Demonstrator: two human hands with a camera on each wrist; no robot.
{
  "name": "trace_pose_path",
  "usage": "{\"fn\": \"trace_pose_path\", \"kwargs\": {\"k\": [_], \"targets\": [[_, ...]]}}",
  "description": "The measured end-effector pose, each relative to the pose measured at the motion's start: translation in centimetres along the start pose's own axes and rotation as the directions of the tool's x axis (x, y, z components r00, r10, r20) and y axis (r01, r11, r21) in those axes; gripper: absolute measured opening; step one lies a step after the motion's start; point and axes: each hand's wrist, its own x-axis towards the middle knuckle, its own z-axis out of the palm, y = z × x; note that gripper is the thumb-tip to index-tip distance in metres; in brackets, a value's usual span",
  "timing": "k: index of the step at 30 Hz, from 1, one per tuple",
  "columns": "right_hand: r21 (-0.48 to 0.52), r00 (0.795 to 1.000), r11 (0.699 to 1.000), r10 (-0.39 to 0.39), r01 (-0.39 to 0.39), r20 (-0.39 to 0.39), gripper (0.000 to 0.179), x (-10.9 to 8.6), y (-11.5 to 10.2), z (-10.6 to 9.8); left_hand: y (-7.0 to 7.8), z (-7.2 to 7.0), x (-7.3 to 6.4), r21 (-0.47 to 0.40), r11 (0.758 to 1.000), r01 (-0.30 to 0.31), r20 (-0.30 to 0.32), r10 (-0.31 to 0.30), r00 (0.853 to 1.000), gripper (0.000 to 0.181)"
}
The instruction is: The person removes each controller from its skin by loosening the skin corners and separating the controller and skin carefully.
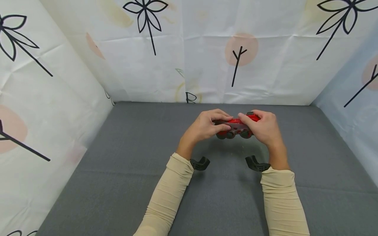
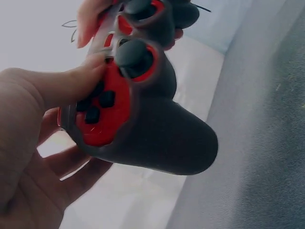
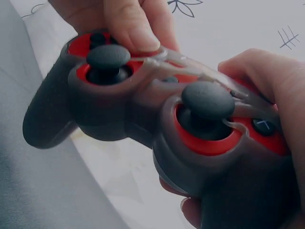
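A red game controller (image 1: 235,127) is held above the far part of the grey table by both hands. A dark translucent cover (image 2: 167,136) wraps its grips and underside, and the cover's edge runs over the red face between the buttons and the thumbsticks (image 3: 208,100). My left hand (image 1: 206,124) grips the controller's left end, thumb on the face by the direction buttons (image 2: 100,101), other fingers behind. My right hand (image 1: 265,127) grips the right end, its thumb at the upper edge. Some right fingers are hidden behind the controller.
The grey table surface (image 1: 124,190) stretches around the arms. White patterned cloth (image 1: 203,65) hangs along the back and both sides. A dark wrist mount (image 1: 200,163) sits at the left wrist and a similar mount (image 1: 257,164) at the right.
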Motion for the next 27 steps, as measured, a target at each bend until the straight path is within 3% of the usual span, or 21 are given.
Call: {"fn": "trace_pose_path", "kwargs": {"k": [4,9,14,18,21,27], "targets": [[0.01,1.0,1.0,0.016,-0.016,-0.009,0.045,0.1,0.1,0.0,-0.3,0.3,0.1,0.101,0.989,-0.109,-0.028,0.112,0.993,0.03],[0.024,0.999,0.998,0.052,-0.051,-0.015,0.048,0.3,0.4,0.1,-0.7,0.5,0.3,0.265,0.929,-0.259,-0.036,0.278,0.96,0.027],[0.018,0.996,0.996,0.085,-0.085,0.002,0.051,0.3,0.7,0.2,-1.0,0.8,0.5,0.349,0.876,-0.333,-0.024,0.364,0.931,0.022],[0.007,0.993,0.993,0.117,-0.117,0.012,0.055,0.3,1.0,0.4,-1.3,1.1,0.6,0.397,0.847,-0.355,-0.014,0.392,0.92,0.02],[0.009,0.991,0.991,0.132,-0.132,0.012,0.057,0.4,1.1,0.5,-1.2,1.2,0.6,0.388,0.86,-0.332,-0.029,0.371,0.928,0.019],[0.013,0.992,0.992,0.122,-0.122,0.001,0.058,0.4,0.9,0.3,-1.0,1.3,0.5,0.278,0.939,-0.2,-0.042,0.22,0.975,0.017]]}}
